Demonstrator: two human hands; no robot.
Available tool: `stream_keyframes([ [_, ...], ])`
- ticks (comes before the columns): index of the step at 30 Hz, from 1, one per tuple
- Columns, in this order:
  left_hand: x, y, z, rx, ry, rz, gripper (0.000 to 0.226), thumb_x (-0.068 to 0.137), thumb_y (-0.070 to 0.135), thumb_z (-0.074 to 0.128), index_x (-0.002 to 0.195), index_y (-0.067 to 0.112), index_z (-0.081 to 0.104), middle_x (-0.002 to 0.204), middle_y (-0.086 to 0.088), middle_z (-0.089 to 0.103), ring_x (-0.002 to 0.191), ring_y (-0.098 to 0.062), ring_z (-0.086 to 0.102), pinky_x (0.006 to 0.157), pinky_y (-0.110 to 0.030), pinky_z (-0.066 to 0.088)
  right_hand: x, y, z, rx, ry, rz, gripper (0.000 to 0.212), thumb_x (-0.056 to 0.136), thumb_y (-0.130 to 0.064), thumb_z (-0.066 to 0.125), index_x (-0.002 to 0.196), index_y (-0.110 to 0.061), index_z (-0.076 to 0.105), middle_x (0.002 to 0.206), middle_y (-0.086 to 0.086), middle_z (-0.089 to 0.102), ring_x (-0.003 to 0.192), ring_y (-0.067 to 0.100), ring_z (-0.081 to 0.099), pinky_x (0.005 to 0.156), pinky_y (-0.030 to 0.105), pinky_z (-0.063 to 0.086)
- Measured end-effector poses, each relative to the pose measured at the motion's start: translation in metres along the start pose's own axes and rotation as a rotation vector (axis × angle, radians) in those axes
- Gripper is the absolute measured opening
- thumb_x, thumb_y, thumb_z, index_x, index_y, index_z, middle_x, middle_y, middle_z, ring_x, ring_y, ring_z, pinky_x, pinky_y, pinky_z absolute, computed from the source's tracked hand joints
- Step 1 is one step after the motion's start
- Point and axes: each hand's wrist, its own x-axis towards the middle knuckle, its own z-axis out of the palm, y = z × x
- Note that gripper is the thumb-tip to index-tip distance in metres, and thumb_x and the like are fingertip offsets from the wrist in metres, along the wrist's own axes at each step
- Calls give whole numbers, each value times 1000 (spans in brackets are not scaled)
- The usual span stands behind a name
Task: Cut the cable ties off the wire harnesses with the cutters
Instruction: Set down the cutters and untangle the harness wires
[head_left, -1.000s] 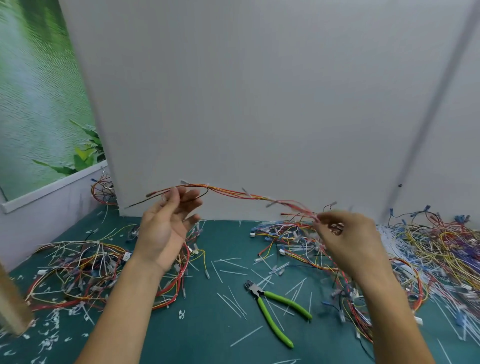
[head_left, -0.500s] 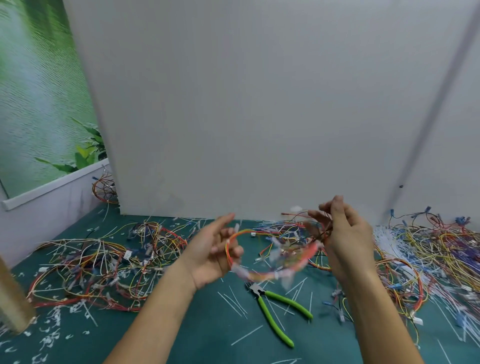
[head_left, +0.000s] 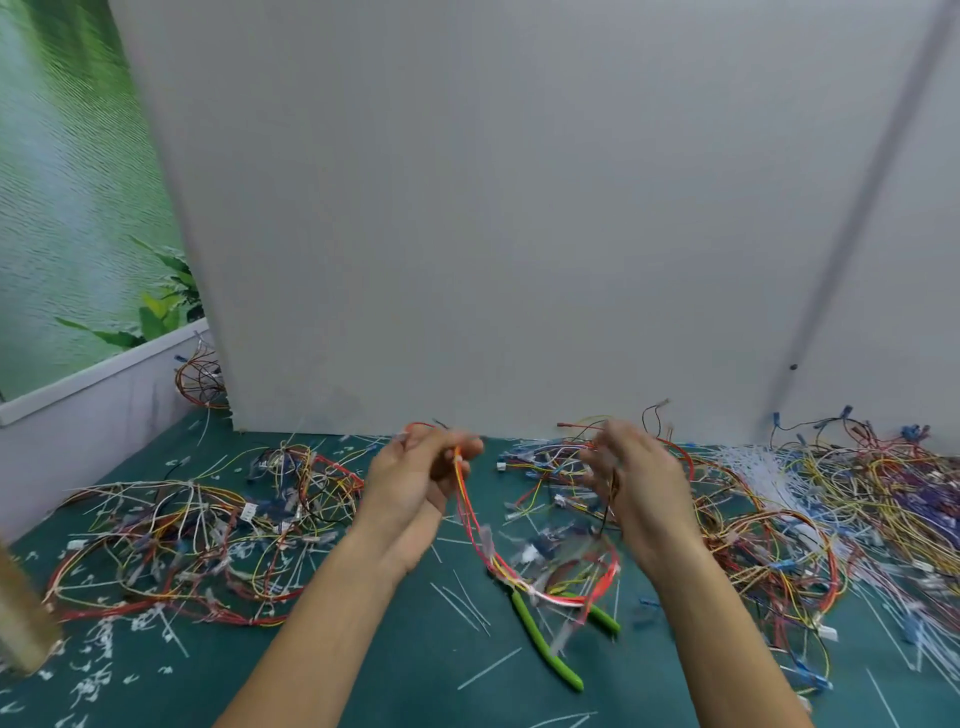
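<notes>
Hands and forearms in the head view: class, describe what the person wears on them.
The left hand and right hand wear no gloves; no rings show, though the right is blurred. The left forearm and right forearm have no sleeves, watch or bracelet in view.

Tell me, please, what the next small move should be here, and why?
Probably the right hand should reach down for the green-handled cutters lying on the mat: the left hand grips the harness, its loop hangs over them, and neither hand holds the tool.
</notes>
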Motion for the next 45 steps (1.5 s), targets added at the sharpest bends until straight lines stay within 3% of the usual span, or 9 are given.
stream_keyframes([
  [6,9,2,-8,-294,209,99,33,90,-11,59,68,12,48,81,-13,60,75,-20,77,49,-13,51,-21,-14,-8,-1392,-408,147,63,98,-58,57,151,-25,47,156,0,45,129,20,59,106,38,48],
  [10,15,6,-17,-413,287,35,27,92,-8,55,79,13,45,117,-22,61,61,-12,73,51,-12,53,-45,-45,-13,-1535,-436,104,88,81,-74,67,154,-35,39,162,-7,37,131,16,59,109,37,46],
  [13,18,11,-25,-462,307,-15,23,94,-3,55,79,13,48,105,-13,72,58,-8,71,69,-15,58,-60,-52,-9,-1543,-550,117,118,44,-89,78,148,-48,42,157,-14,39,143,14,42,113,39,40],
  [18,16,24,-27,-501,320,15,22,94,-5,53,79,10,52,91,-16,73,66,-12,75,70,-16,58,-43,-10,9,-1657,-498,190,60,75,-54,85,126,-28,67,131,2,61,113,23,64,96,37,55],
  [25,13,46,-37,-689,194,57,11,95,-3,57,85,3,57,97,-16,69,84,-26,77,63,-24,61,-8,-10,-18,-1132,28,-134,51,90,-70,60,75,-24,72,50,-1,68,49,11,69,72,38,61],
  [30,10,40,-32,-521,-5,0,9,93,4,58,98,1,64,90,-12,76,81,-16,77,65,-22,61,-12,-21,-8,-324,100,-404,14,98,-33,68,91,-26,78,74,9,78,67,25,78,65,46,64],
  [33,12,36,-30,-424,-144,66,15,88,10,60,100,12,68,97,-5,77,94,-13,75,75,-25,61,-14,-25,-4,-89,78,-459,37,88,-57,73,102,-23,79,88,8,80,84,25,79,70,35,64],
  [38,16,32,-32,-162,-158,176,17,87,16,62,97,28,68,113,9,73,88,-10,70,67,-21,54,-8,-27,-6,151,-8,-273,37,94,-41,67,123,-19,74,116,5,78,103,20,76,82,29,62],
  [45,20,25,-33,-235,-46,130,20,82,8,64,99,19,66,116,-2,74,67,-4,64,47,-10,44,4,-24,-10,673,-92,-93,21,99,-16,56,118,-15,65,99,5,71,83,14,68,69,21,59],
])
